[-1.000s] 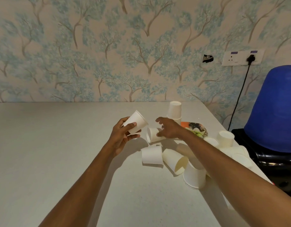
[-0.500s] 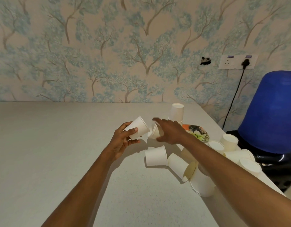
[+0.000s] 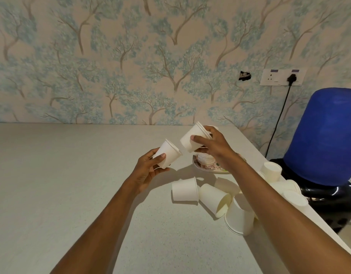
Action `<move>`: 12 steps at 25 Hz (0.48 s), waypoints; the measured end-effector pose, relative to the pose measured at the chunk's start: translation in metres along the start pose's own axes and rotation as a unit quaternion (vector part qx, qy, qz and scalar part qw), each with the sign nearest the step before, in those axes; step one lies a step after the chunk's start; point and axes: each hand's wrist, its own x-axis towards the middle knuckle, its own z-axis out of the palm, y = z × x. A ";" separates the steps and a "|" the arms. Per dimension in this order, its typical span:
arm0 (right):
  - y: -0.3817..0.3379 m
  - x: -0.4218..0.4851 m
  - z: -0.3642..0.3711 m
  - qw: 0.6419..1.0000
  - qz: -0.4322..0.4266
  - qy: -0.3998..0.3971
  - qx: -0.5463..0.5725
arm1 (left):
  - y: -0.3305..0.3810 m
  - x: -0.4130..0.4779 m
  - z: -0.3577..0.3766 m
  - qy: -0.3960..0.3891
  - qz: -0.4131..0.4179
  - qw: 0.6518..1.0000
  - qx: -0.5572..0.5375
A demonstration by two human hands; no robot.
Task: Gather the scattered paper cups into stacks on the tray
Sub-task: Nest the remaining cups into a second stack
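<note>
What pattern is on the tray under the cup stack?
The tray shows a multicoloured, leafy-looking print with green bits, mostly hidden by the stack and forearm; head view only.

— Shot from where?
— From a single head-worn wide-angle view, looking forward and down over the table [image 3: 71, 194] toward the papered wall [image 3: 131, 66] behind its far edge.
— How near?
— Close: both forearms entered from the bottom edge, with the left hand [image 3: 148, 171] and right hand [image 3: 214, 147] mid-frame. Caught the table's right edge too.
— Any second view?
— None, so nothing shared.
</note>
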 end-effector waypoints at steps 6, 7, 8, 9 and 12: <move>0.021 -0.005 0.020 0.997 0.021 -0.027 -0.067 | 0.003 0.001 0.010 -0.010 0.005 0.999 0.044; 0.025 -0.006 0.022 0.995 0.025 -0.038 -0.086 | 0.003 0.001 0.011 -0.012 0.004 0.999 0.049; 0.029 -0.008 0.025 0.992 0.026 -0.056 -0.109 | 0.002 0.001 0.013 -0.014 0.002 0.998 0.054; 0.032 -0.010 0.027 0.987 0.027 -0.086 -0.131 | 0.002 0.001 0.015 -0.017 0.001 0.998 0.057; 0.036 -0.011 0.027 0.961 0.039 -0.185 -0.200 | 0.001 0.003 0.018 -0.022 0.000 0.999 0.047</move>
